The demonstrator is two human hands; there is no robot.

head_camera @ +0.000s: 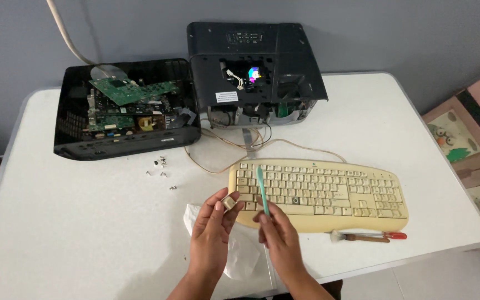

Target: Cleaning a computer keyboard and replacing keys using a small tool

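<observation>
Down at the near edge of the white counter (84, 233), both hands are up and busy: the left hand (211, 236) has its grip pinched closed around a small beige keycap (229, 202), thumb and fingertips clamped on it, holding it just off the near left corner of the yellowed cream plastic computer keyboard (329, 193), and the right hand (280, 240) has its grip closed on the handle of a slim turquoise toothbrush (262, 189), which stands nearly upright with its head pointing far, over the left block of keys; beneath the two hands lies a crumpled white cloth or tissue (240, 253), partly hidden by the wrists; along the near edge of the keyboard, to the right, a screwdriver with a red handle (391, 235) lies flat, with a small brush with a brown wooden handle (356, 237) just beside it, touching or almost touching the keyboard's edge, hard to tell which; the keyboard's pale cable (223, 153) loops across the counter toward the far side; over on the far left sits an opened black casing with green circuit boards exposed (123, 111), and right of it, far centre, a second black housing tilted up with wiring and a small bright iridescent part showing inside (254, 69); between the open casing and the keyboard a scatter of small silver screws (161, 166) lies loose on the counter, well apart from either hand
</observation>
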